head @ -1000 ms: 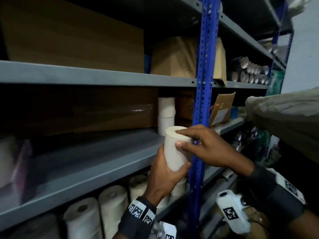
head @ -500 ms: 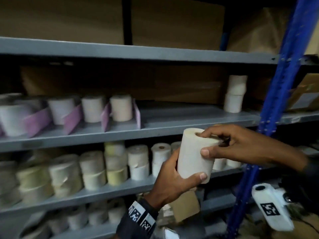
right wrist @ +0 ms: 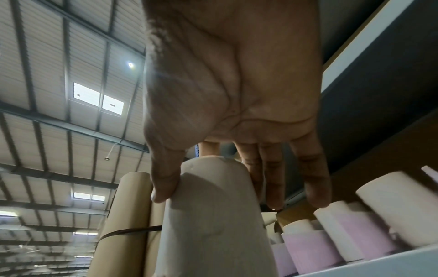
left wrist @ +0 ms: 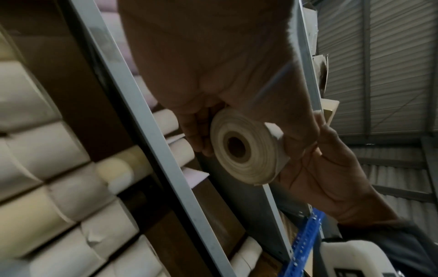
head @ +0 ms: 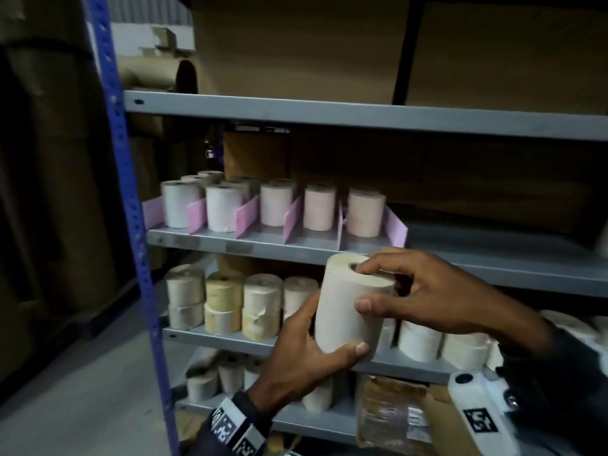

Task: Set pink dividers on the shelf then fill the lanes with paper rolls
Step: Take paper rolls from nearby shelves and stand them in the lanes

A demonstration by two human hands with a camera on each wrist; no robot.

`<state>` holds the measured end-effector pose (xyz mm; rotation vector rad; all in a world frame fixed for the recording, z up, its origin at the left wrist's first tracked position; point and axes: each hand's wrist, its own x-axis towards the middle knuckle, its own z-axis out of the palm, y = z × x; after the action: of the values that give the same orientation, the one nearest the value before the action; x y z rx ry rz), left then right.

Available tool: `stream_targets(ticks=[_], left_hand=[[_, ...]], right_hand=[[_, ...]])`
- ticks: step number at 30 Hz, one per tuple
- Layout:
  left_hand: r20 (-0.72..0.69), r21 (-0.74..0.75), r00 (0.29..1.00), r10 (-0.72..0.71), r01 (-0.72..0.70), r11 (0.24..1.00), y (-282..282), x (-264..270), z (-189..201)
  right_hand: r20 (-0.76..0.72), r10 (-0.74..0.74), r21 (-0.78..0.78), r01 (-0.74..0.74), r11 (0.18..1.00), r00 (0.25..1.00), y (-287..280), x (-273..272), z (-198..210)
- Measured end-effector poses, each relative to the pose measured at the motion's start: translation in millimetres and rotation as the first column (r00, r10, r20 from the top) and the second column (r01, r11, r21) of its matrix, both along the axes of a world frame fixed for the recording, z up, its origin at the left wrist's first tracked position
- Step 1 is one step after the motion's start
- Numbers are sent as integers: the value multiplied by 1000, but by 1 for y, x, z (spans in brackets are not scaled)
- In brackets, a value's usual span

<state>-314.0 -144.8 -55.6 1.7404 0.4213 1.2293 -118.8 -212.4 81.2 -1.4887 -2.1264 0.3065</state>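
Your left hand (head: pixel 306 360) wraps the lower half of the cream paper roll (head: pixel 352 304), thumb across its front; your right hand (head: pixel 424 294) pinches its top rim. Both grips match half a second ago, but the pink dividers (head: pixel 292 220) now stand just above your hands rather than far left. Only your left wrist view shows the roll's hollow core (left wrist: pixel 237 146)

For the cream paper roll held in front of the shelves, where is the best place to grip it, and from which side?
Grip the paper roll around its curved side wall, from its left as the left hand does: it stands nearly upright and the plain cylinder fits a wrapping palm. The right hand pinching the top rim only steadies it.
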Motion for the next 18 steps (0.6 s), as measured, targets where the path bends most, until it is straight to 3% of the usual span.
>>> stream_targets(ticks=[7,13,18], left_hand=[[29,9,996,79,-80,997,38,-84,3],[41,46,993,108,-110,993,78,-128,-11],[6,110,961,276,-275,955,105,-143,-30]], right_hand=[[-57,74,23,-73,997,996,53,-85,-2],[17,67,67,-68,995,998,97,-135,-2],[90,-58,134,46,990,994,125,-159,-12]])
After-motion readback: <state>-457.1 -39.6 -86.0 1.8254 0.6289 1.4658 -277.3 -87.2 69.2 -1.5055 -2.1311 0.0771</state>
